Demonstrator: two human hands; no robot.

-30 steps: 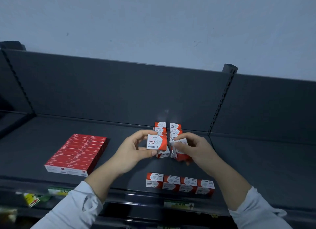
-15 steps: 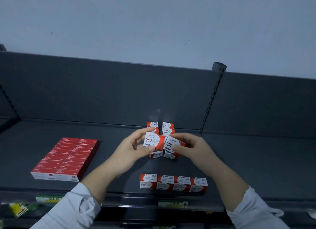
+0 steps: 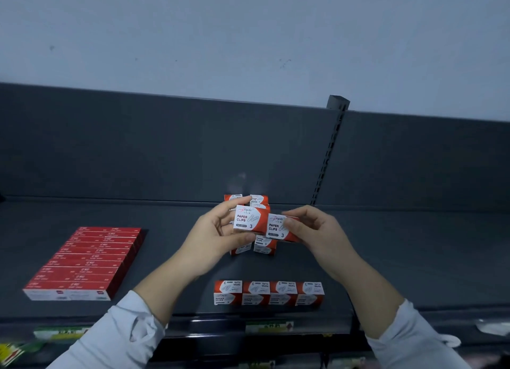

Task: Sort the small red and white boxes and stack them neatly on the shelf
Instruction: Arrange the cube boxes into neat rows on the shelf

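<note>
Right hand (image 3: 323, 232) has turned the right box (image 3: 277, 228). A second ago it was tilted, narrow side showing. Now its label is square to view. It has closed on the left box (image 3: 248, 221) in the left hand (image 3: 212, 241). Edges now touch, right box slightly nearer.

One red and white paper-clip box (image 3: 249, 222) is held label-up above the middle of the shelf (image 3: 414, 258), a second box (image 3: 277, 229) against its right edge. A row of four boxes (image 3: 269, 292) is laid along the front edge; further boxes (image 3: 264, 248) are grouped towards the back edge.
</note>
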